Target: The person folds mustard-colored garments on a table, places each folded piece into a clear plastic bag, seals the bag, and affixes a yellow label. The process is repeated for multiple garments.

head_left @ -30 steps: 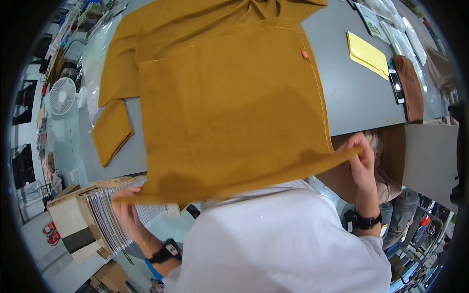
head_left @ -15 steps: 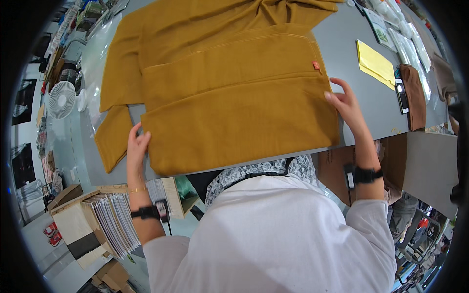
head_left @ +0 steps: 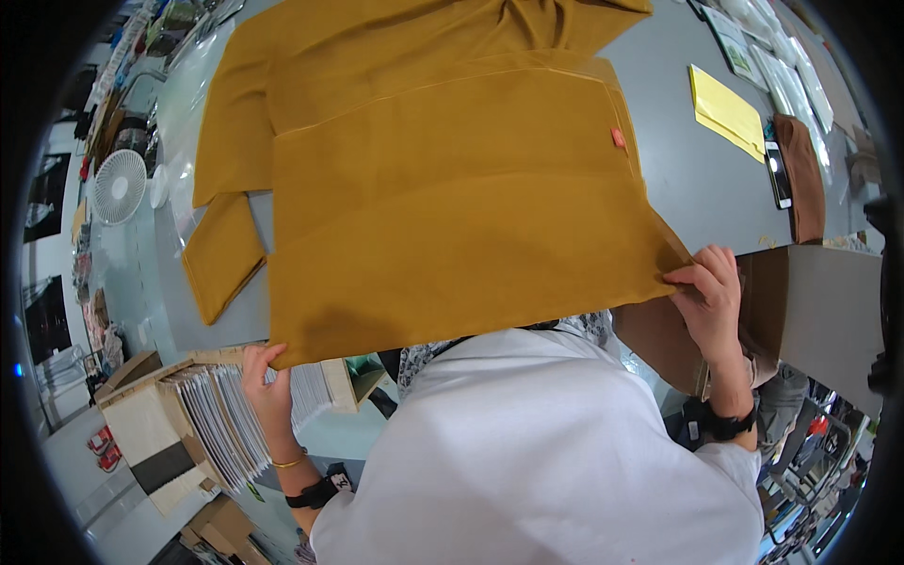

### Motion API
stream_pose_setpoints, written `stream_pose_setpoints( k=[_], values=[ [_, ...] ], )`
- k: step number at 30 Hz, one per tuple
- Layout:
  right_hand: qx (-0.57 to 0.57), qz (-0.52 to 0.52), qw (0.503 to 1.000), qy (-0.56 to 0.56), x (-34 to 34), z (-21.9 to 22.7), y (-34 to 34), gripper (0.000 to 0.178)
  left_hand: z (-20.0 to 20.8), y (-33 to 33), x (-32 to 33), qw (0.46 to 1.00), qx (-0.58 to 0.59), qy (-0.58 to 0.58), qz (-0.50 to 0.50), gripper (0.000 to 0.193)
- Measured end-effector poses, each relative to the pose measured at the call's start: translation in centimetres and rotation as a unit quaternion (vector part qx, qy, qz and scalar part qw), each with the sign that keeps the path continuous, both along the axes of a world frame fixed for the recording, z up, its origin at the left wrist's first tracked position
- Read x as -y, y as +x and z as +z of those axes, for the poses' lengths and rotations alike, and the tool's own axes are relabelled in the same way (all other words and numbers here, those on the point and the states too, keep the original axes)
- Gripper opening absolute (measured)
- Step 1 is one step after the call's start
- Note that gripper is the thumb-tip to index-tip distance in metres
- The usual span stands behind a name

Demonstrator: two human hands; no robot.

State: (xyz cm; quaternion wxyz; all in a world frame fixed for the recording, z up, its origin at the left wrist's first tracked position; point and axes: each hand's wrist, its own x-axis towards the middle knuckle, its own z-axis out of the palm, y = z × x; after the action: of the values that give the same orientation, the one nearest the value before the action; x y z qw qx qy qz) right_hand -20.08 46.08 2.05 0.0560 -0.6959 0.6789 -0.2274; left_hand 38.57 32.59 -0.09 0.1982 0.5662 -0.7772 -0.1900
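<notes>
A mustard-coloured long-sleeved garment (head_left: 443,198) lies spread over the grey table (head_left: 673,160), its lower part drawn out past the near edge. My left hand (head_left: 267,379) pinches its near left corner. At the near right corner my right hand (head_left: 708,294) grips the fabric between thumb and fingers, pulling it into a slanting fold. A small red tag (head_left: 618,137) shows near the garment's right edge. One sleeve end (head_left: 224,259) is bent down at the left.
On the right lie a yellow folded sheet (head_left: 727,111), a phone (head_left: 778,175) and a strip of brown cloth (head_left: 799,179). A white fan (head_left: 121,187) stands at the left. Below the table are a wooden box of papers (head_left: 218,419) and a cardboard box (head_left: 659,344).
Both hands have moved toward me and taken hold of the garment's near corners. The fold across its lower part has opened out, and the fabric now reaches past the table edge.
</notes>
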Motion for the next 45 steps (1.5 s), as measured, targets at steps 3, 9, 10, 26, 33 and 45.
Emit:
stream_pose_setpoints(
  k=[3,9,10,26,33,45],
  values=[
    [0.069,-0.075,0.994,-0.042,-0.7,0.0,0.0,0.026,0.8,0.6,-0.1,0.994,-0.065,-0.077,-0.043,0.024],
    [0.365,-0.136,0.921,0.013,6.3,-3.0,-3.2,0.017,0.4,-0.4,8.7,0.954,-0.274,0.063,0.104,0.012],
    [0.361,-0.12,0.925,0.0,8.7,-4.1,-3.8,0.021,-0.7,-1.2,10.8,0.932,-0.326,0.11,0.117,0.015],
    [-0.021,-0.222,0.974,0.043,23.0,-13.3,-6.6,0.043,-8.6,-7.9,23.2,0.967,-0.135,0.181,0.117,0.031],
    [-0.133,-0.17,0.971,-0.106,20.5,-13.8,-9.5,0.048,-8.9,-11.3,20.7,0.955,0.185,-0.217,-0.078,0.059],
    [0.717,-0.185,0.672,0.028,11.0,-4.3,-5.6,0.046,-7.2,-14.4,8.3,0.995,0.039,-0.085,-0.029,0.058]
  ],
)
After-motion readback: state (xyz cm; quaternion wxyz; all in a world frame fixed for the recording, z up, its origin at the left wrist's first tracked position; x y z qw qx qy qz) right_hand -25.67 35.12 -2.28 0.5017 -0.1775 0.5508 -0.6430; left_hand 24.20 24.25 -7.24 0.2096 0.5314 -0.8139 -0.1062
